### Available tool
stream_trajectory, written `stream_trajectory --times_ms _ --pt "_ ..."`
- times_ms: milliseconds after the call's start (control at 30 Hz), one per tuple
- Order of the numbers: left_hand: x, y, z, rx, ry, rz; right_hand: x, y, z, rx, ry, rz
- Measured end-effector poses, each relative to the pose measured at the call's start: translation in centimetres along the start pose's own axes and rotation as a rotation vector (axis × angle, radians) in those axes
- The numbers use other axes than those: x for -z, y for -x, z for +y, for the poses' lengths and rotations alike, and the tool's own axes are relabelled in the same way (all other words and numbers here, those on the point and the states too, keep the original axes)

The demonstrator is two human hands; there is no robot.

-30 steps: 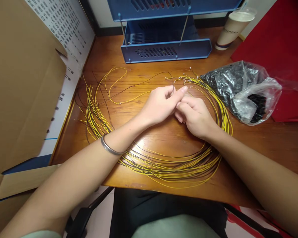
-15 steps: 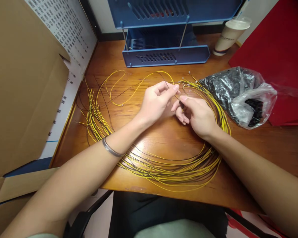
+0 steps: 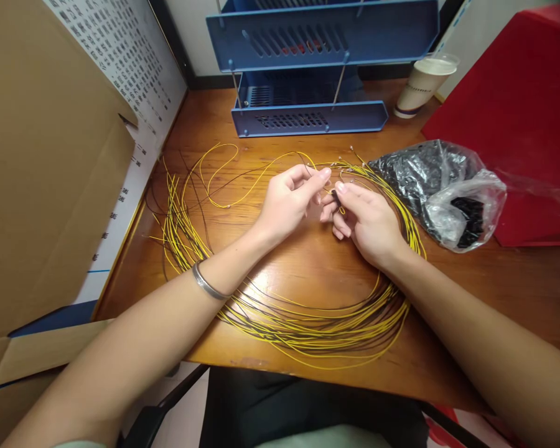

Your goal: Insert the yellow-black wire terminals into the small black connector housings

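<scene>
My left hand [image 3: 287, 202] pinches a yellow wire [image 3: 298, 153]; my right hand [image 3: 373, 227] grips a small black piece [image 3: 335, 195] (fit on the wire hidden), inside the coil's [image 3: 317, 336] curve. Slack trails toward the coil's left side: a hard pull could snag it.

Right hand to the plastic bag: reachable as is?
Likely yes: the plastic bag lies just right of the right hand, with only low wires between. The fingers seem to pinch a small dark piece, though, so they aren't free.
</scene>
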State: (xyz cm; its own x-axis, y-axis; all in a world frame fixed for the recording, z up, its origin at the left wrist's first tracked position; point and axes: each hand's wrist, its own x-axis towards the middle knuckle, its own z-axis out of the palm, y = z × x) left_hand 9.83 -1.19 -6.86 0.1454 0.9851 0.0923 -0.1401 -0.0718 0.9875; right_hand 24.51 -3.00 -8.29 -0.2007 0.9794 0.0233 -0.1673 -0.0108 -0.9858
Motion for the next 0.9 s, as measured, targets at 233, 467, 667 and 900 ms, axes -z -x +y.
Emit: stream_trajectory --times_ms 233,467,667,900 --pt "-0.1 0.2 -0.1 0.000 -0.004 -0.081 0.2 -0.2 0.0 -0.055 -0.113 0.041" --pt "0.0 0.5 -1.0 -0.201 -0.278 -0.044 0.1 -0.2 -0.4 -0.051 -0.194 0.157" --pt "0.1 0.9 -1.1 -0.250 -0.477 -0.114 0.0 -0.3 -0.4 -0.035 -0.212 0.222" --pt "0.0 1.1 -1.2 -0.243 -0.464 -0.141 -0.1 -0.3 -0.2 -0.014 -0.176 0.190"
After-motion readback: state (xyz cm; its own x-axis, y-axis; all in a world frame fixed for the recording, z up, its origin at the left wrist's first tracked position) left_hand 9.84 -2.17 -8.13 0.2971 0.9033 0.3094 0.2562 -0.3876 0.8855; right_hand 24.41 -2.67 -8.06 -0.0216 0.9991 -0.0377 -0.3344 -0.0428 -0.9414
